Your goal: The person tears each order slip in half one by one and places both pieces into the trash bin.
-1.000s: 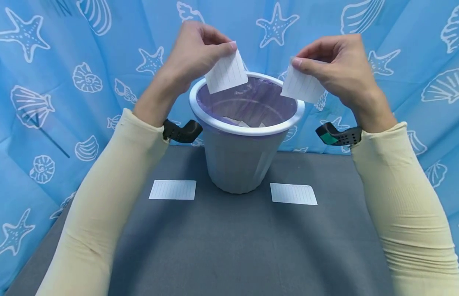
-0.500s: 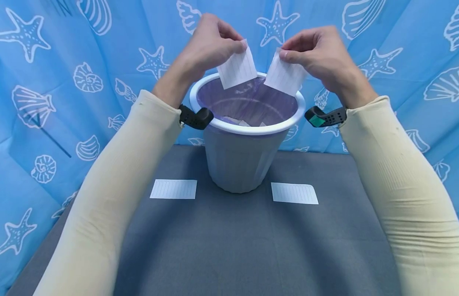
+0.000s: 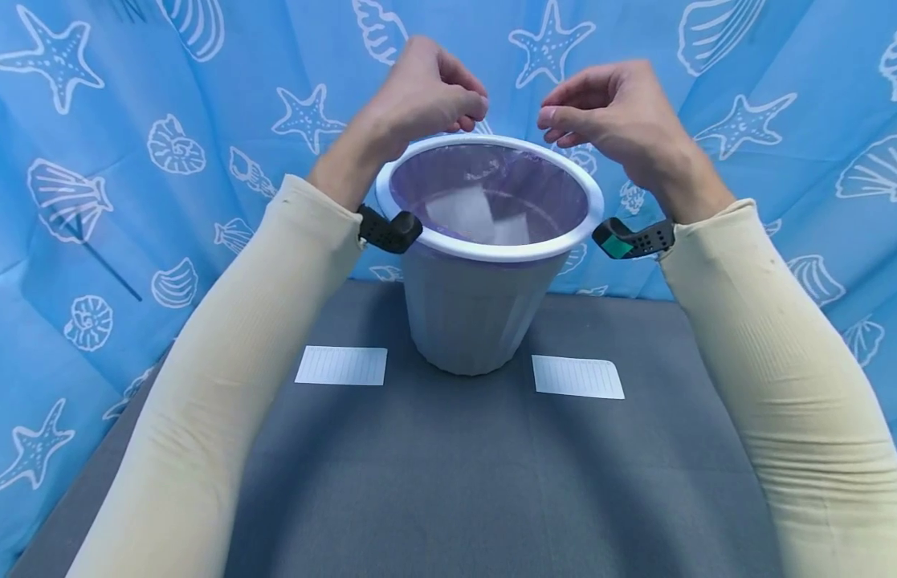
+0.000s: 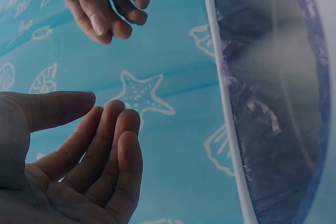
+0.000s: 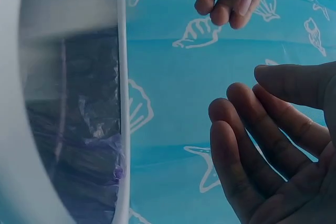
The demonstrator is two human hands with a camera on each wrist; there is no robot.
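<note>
Above the back left of the bin's rim, my left hand (image 3: 426, 100) hovers with loosely bent fingers and nothing in them. My right hand (image 3: 617, 116) hangs likewise over the back right, also holding nothing; in both wrist views the thumbs and fingers stand slightly apart. The light grey waste bin (image 3: 466, 309) has a white rim and a purple plastic liner (image 3: 564, 189). Inside it two white ruled paper slips, a left slip (image 3: 462, 210) and a right slip (image 3: 511, 230), look blurred. What lies beneath them is hidden.
Two more ruled slips lie flat on the dark grey cloth (image 3: 448, 466): a left slip (image 3: 342, 366) and a right slip (image 3: 578, 377) on either side of the bin. A blue curtain (image 3: 202, 120) with shells and starfish hangs close behind. Each wrist wears a black band.
Both hands moved inward over the bin, each pinching a paper slip. Now they have let go, and the two slips are down inside the bin.
</note>
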